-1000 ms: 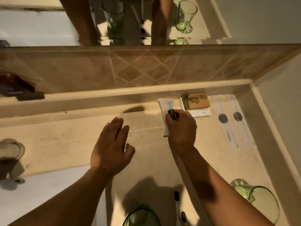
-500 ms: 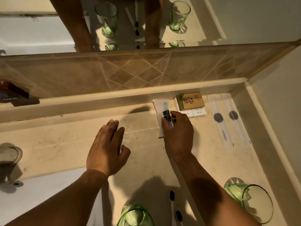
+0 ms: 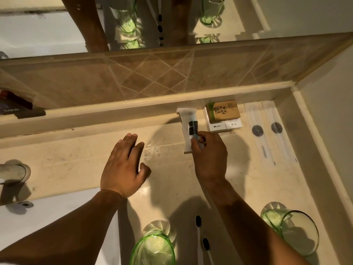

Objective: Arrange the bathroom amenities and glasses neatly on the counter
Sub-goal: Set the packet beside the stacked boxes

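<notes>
My right hand pinches a small dark tube lying on a long white packet near the counter's back ledge. Right of it a brown soap box rests on two white boxes. Two wrapped slim packets lie further right. My left hand lies flat on the counter, fingers together, holding nothing. Two green glasses stand near the front: one in the middle, one at the right. Two black-headed toothbrushes lie between them.
A mirror above the tiled backsplash reflects the arms and glasses. A white sink basin and a tap sit at the left. A wall closes the counter on the right.
My right hand has slid slightly toward me along the white packet, exposing more of the dark tube. My left hand stays flat on the counter.
</notes>
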The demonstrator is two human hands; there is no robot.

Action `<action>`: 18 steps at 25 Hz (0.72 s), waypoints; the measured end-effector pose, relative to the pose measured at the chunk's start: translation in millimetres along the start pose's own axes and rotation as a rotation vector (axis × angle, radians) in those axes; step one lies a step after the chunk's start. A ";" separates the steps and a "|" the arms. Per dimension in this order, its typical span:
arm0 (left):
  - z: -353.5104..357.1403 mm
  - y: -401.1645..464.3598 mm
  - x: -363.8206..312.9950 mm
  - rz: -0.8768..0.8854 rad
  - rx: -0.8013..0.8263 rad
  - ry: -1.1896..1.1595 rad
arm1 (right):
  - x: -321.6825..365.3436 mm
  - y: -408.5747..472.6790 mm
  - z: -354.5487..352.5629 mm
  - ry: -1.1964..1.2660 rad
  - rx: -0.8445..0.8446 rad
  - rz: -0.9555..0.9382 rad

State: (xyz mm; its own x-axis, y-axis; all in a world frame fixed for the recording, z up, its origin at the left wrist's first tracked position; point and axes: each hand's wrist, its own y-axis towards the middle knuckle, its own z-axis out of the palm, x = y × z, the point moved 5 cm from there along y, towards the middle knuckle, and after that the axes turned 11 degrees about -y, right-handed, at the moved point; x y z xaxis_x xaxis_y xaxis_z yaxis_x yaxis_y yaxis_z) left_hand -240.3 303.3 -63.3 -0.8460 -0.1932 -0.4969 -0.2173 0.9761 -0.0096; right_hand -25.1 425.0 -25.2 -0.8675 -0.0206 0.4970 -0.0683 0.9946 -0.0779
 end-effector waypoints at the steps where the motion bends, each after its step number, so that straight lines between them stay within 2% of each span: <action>1: -1.1 -0.6 -1.0 0.002 -0.010 -0.002 | 1.0 -0.9 -2.4 -0.001 0.012 -0.007; 4: -2.2 1.4 -3.1 0.008 -0.015 -0.023 | -6.6 -11.4 -20.6 0.002 0.002 -0.022; 8: -5.2 -2.6 -11.1 -0.002 0.013 -0.037 | -19.9 -47.4 -38.8 0.024 0.060 -0.170; 11: -13.2 -2.7 -23.4 -0.214 0.051 -0.205 | -33.5 -91.3 -43.2 0.002 0.203 -0.281; 14: -21.0 -18.8 -32.1 -0.385 0.036 -0.427 | -44.5 -132.6 -51.3 0.000 0.233 -0.426; 18: -41.7 -103.7 -35.1 -0.525 -0.183 -0.689 | -56.1 -179.6 -51.5 -0.044 0.337 -0.551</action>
State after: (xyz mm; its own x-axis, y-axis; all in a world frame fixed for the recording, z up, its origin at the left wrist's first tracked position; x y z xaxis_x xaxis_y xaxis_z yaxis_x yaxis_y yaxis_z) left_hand -208.3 204.8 -8.7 -0.1470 -0.4514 -0.8801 -0.6195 0.7357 -0.2739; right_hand 61.1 252.8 5.4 -0.6801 -0.5307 0.5058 -0.6541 0.7508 -0.0919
